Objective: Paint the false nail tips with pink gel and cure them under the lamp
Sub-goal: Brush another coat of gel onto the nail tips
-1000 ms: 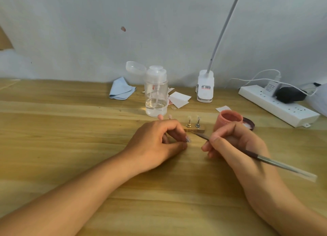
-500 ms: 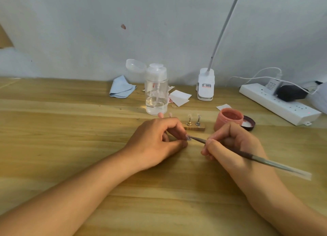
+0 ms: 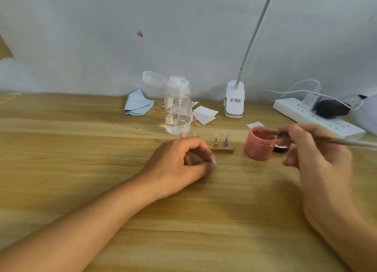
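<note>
While the left hand [image 3: 179, 161] rests on the table [image 3: 81, 149], its thumb and forefinger curl in and pinch one nail tip [image 3: 213, 160], which sticks out at the fingertips on the side facing the jar [image 3: 260, 147]. I read that tip as clear or pale; too small to call any paint on it. The right hand [image 3: 318, 155] is off to the right, above the table and blurred, fingers closed round the brush [image 3: 269, 132] in a pen grip. Brush runs roughly level, handle out to the right frame edge, bristle end over the jar's open mouth; I can't tell whether it touches the gel. So tip and brush are well apart, with the stand [image 3: 222, 149] and jar between. Stand is a small wooden block just beyond the left fingertips, with two upright pins, each carrying a clear tip. Jar is pink, open, just right of the stand; dark lid [image 3: 281, 149] sits just right of it, partly hidden by the right fingers. Farther back: pump bottle [image 3: 178, 112] with its cap flipped open, blue cloth [image 3: 138, 106], paper slips [image 3: 205, 114], lamp clip [image 3: 234, 99] by the wall, power strip [image 3: 318, 119] far right.
</note>
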